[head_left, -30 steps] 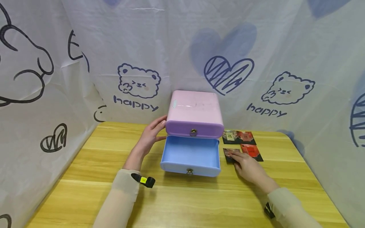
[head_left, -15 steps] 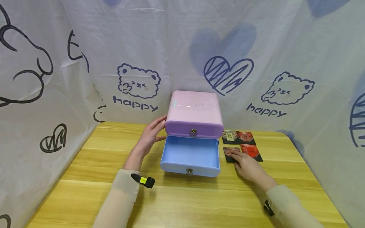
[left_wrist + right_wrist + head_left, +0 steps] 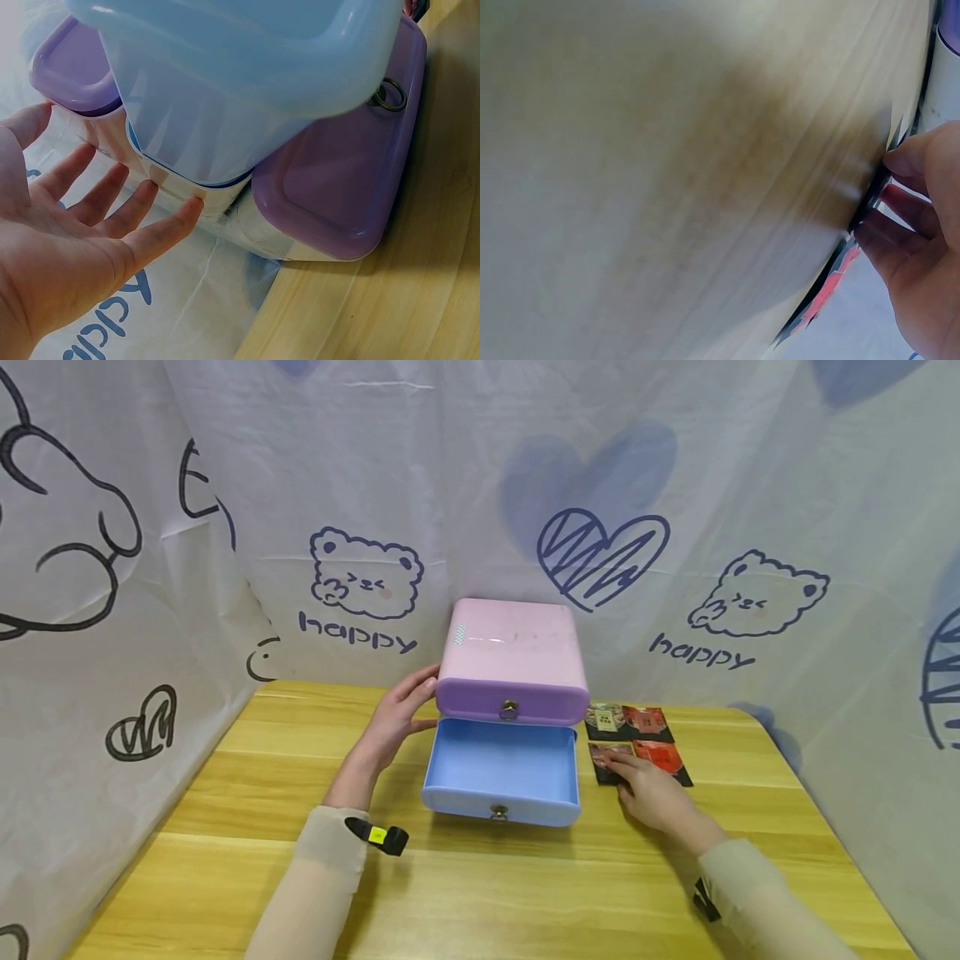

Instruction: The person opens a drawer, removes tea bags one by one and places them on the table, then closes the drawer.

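A pink drawer box with purple and blue fronts stands at the back of the table. Its blue drawer is pulled out and bare inside. Spread fingers of my left hand rest along the box's left side; the left wrist view shows their tips at its wall. To the right of the box, my right hand has its fingertips on a flat dark square packet, partly covering it. In the right wrist view, thumb and fingers of the right hand sit at the packet's edge.
Several similar flat packets lie beside it: a red-and-black one to the right, a red one and a pale-labelled one behind. The wooden table ends at a white printed cloth at the back and sides.
My right fingertips have slid the dark packet slightly away from me, into line with the red-and-black packet on its right. The left hand and the drawer box have stayed put.
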Demonstrator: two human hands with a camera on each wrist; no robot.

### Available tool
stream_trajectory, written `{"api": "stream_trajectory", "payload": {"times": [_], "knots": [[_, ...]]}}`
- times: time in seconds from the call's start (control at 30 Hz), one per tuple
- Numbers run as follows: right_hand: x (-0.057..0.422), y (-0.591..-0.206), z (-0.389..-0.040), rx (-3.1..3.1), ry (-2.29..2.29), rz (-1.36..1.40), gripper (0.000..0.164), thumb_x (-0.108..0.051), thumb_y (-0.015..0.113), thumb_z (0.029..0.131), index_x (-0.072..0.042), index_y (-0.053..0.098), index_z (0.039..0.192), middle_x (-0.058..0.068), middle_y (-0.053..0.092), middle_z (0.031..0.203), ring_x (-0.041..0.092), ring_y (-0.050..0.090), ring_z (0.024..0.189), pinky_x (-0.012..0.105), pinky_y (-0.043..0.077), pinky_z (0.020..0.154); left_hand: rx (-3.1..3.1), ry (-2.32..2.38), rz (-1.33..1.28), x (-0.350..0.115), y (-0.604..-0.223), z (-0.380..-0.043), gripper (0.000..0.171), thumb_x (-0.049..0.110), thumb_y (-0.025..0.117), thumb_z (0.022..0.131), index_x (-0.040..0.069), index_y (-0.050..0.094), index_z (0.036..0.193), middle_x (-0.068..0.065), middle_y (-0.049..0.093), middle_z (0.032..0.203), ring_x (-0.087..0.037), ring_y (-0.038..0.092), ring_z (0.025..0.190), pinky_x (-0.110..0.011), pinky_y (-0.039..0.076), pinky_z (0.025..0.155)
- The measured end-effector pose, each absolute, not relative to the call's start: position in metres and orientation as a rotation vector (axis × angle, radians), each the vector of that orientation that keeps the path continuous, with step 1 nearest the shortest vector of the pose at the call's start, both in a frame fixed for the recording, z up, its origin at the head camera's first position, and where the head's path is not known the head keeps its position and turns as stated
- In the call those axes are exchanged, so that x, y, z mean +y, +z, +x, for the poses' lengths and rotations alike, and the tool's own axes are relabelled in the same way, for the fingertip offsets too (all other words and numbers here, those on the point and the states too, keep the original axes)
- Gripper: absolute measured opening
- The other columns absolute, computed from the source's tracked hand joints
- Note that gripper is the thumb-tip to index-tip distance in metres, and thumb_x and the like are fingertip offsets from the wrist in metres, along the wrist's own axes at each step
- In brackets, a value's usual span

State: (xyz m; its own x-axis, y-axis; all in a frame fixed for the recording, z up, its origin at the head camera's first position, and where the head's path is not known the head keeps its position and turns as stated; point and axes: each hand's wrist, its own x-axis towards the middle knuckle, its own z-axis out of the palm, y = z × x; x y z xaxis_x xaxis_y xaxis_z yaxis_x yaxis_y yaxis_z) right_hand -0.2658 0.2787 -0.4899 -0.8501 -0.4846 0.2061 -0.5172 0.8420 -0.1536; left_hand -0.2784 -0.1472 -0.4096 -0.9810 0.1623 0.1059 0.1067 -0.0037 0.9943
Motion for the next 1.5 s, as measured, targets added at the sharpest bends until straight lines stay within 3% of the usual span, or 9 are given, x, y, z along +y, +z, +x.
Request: {"api": "stream_trajectory", "payload": {"times": [1.07, 1.5], "knots": [[0.281, -0.488, -0.270, -2.889, 0.259, 0.730, 0.050, -0.006, 0.069, 0.092, 0.002, 0.062, 0.141, 0.024, 0.058, 0.145, 0.047, 0.057, 0.130, 0.061, 0.051, 0.102, 2.186, 2.180, 0.285, -0.148, -0.410, -0.280, 0.057, 0.042, 0.052, 0.109, 0.017, 0.043, 0.159, -0.007, 0.041, 0.163, -0.034, 0.041, 0.147, -0.062, 0.049, 0.108], [0.279, -0.471, -0.254, -2.721, 0.461, 0.641, 0.046, -0.004, 0.067, 0.095, 0.001, 0.062, 0.140, 0.020, 0.058, 0.146, 0.044, 0.052, 0.134, 0.062, 0.046, 0.109, 2.217, 2.156, 0.289, -0.147, -0.410, -0.278, 0.057, 0.042, 0.051, 0.109, 0.017, 0.043, 0.160, -0.008, 0.041, 0.163, -0.034, 0.040, 0.147, -0.061, 0.049, 0.108]]}}
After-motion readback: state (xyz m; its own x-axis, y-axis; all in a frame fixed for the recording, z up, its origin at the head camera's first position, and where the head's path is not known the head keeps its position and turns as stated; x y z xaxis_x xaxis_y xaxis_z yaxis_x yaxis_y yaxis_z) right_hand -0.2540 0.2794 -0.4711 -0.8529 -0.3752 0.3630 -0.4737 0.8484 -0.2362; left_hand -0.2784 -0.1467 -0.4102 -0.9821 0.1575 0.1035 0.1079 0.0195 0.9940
